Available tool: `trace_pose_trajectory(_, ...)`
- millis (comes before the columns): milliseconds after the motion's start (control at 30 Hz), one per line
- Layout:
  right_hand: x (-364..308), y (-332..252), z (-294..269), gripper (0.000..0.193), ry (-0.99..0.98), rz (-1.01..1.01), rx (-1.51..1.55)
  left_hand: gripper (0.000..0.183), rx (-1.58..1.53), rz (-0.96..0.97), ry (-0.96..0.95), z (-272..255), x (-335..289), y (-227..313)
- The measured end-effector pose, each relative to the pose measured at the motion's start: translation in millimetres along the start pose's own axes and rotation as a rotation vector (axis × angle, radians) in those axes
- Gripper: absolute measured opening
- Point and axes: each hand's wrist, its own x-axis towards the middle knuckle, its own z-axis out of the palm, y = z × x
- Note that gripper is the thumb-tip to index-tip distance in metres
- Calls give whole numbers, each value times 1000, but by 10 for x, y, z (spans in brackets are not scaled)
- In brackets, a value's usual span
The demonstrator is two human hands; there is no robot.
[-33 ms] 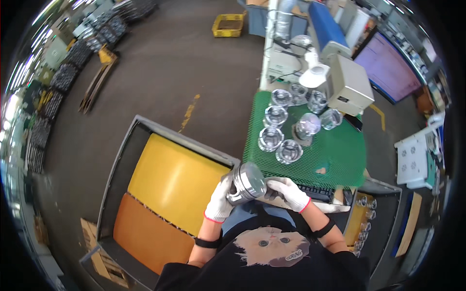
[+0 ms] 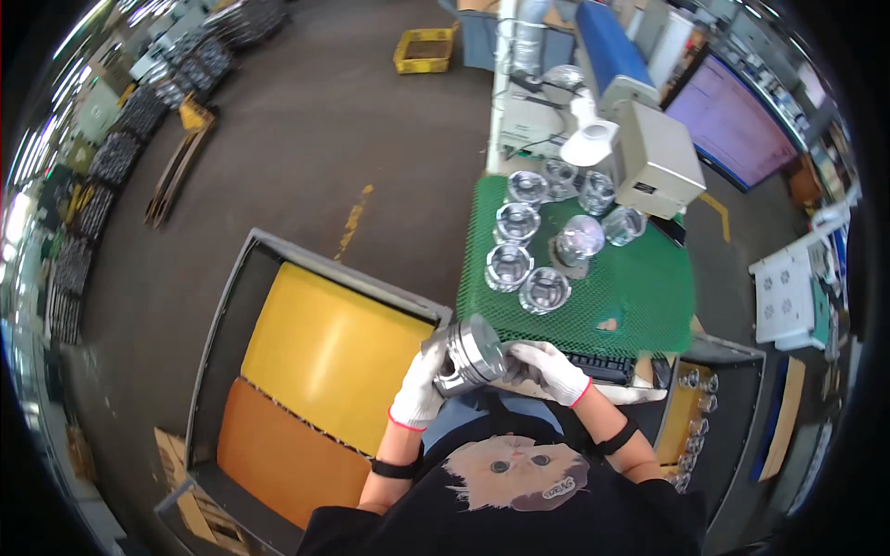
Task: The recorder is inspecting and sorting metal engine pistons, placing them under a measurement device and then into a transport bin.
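Note:
A shiny metal piston (image 2: 476,348) is tilted in front of my body, its flat round crown turned to the right. My left hand (image 2: 420,387), in a white glove with a red cuff edge, is closed around its skirt side. At the crown's right edge, my gloved right hand (image 2: 549,370) has its fingers bent against the piston. The undersides of the fingers are partly hidden. Beyond the hands, several similar pistons (image 2: 509,267) stand on a green mesh mat (image 2: 640,301), and one piston (image 2: 582,239) near the middle shows a pale crown.
A grey bin (image 2: 350,280) with yellow (image 2: 338,338) and orange-brown sheets (image 2: 287,445) stands at my left. A keyboard (image 2: 601,368) lies at the mat's near edge. Beige equipment box (image 2: 656,159) and white lamp-like device (image 2: 590,141) stand behind. Another bin (image 2: 732,445) holds pistons at right.
The view has shifted slightly, so the mat and its pistons sit a little farther left. Both hands keep nearly the same hold on the piston.

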Motion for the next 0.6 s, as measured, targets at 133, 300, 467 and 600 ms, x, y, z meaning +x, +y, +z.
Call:
trace_pose_trajectory(133, 27, 313, -393, 39, 155, 79, 279, 63, 286, -261, -224, 120, 237, -295)
trace_pose_trajectory(300, 113, 853, -766, 35, 265, 148, 804, 54, 994, -656, -424, 435, 521, -752)
trace_pose_trajectory(467, -100, 846, -891, 35, 490, 118, 736, 42, 644, -616, -334, 396, 613, -1092)
trace_pose_trajectory(600, -224, 538, -917, 46, 491, -15, 407, 45, 360, -627, -119, 127, 815, -1263)
